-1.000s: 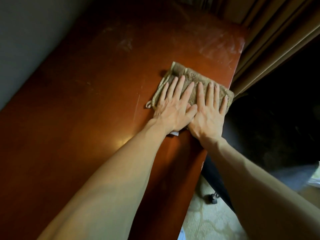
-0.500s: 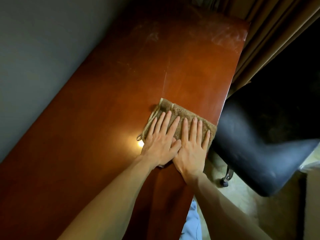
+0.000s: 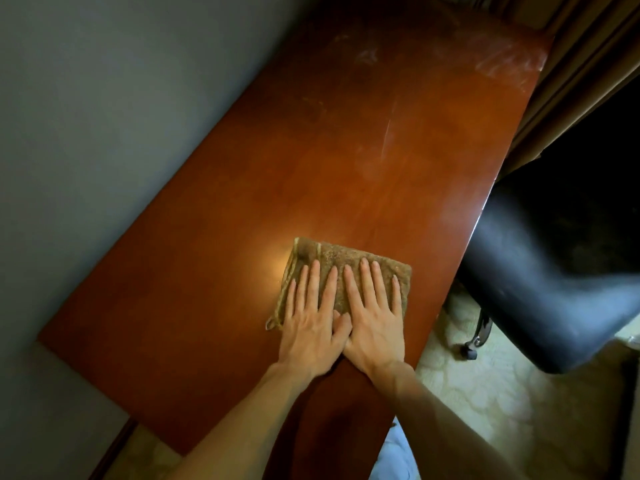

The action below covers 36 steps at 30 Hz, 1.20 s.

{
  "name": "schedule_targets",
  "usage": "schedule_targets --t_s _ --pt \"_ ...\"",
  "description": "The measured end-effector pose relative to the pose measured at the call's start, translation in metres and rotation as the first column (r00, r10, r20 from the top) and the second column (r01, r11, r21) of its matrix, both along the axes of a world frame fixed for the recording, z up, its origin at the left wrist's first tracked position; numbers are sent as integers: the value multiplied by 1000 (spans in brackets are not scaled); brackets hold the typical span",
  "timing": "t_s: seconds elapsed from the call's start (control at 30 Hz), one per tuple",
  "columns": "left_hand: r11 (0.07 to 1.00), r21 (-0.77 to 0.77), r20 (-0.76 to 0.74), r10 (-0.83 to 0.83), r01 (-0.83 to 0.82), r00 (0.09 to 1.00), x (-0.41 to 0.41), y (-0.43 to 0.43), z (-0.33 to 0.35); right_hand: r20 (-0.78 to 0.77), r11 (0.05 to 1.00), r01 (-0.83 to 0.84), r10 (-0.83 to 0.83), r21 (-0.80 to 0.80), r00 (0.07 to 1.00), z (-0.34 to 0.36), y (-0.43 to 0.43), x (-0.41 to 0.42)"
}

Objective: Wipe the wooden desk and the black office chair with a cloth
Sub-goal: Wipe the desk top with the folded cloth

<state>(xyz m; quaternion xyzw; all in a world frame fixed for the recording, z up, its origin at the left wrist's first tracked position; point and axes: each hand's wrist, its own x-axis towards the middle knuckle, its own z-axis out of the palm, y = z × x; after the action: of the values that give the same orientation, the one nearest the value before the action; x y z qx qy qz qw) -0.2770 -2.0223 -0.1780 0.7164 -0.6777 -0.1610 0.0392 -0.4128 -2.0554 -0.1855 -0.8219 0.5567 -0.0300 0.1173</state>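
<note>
Folded brown terry cloth [image 3: 346,257], lower centre on long reddish wooden table [image 3: 311,150], pressed under left hand [image 3: 311,329] and right hand [image 3: 376,323] laid flat side by side, smeared far end beyond the fingertips, upper right.

Brown folded cloth [image 3: 349,256], lower centre, flat on reddish wooden desk [image 3: 346,150] under my left hand [image 3: 311,327] and right hand [image 3: 375,323]. Desk runs diagonally, smudged upper right. Black office chair [image 3: 536,289] right, beside desk edge.
</note>
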Motion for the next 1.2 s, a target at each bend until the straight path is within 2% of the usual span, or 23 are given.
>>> schedule_targets --t_s 0.13,0.2,0.3,0.43,0.7,1.2 --pt "999 -50 -2 19 -19 1000 0 -15 2 82 997 72 -70 -21 994 -4 -9 -2" --pt "995 -90 28 -47 49 999 5 -28 3 84 996 94 -93 -6 992 -7 -14 -2" --pt "985 -72 57 -150 154 987 8 -53 0 92 997 77 -77 2 993 -7 -30 -4" --pt "993 -52 87 -102 107 991 1 -87 -5 95 999 33 -34 7 995 -6 -69 -10" --pt "990 -105 121 -78 91 990 -12 -168 -8 116 999 -10 15 -45 993 -10 -154 -25" --pt "985 -172 118 12 9 993 -40 -332 -4 144 987 -74 95 -142 985 -16 -330 -50"
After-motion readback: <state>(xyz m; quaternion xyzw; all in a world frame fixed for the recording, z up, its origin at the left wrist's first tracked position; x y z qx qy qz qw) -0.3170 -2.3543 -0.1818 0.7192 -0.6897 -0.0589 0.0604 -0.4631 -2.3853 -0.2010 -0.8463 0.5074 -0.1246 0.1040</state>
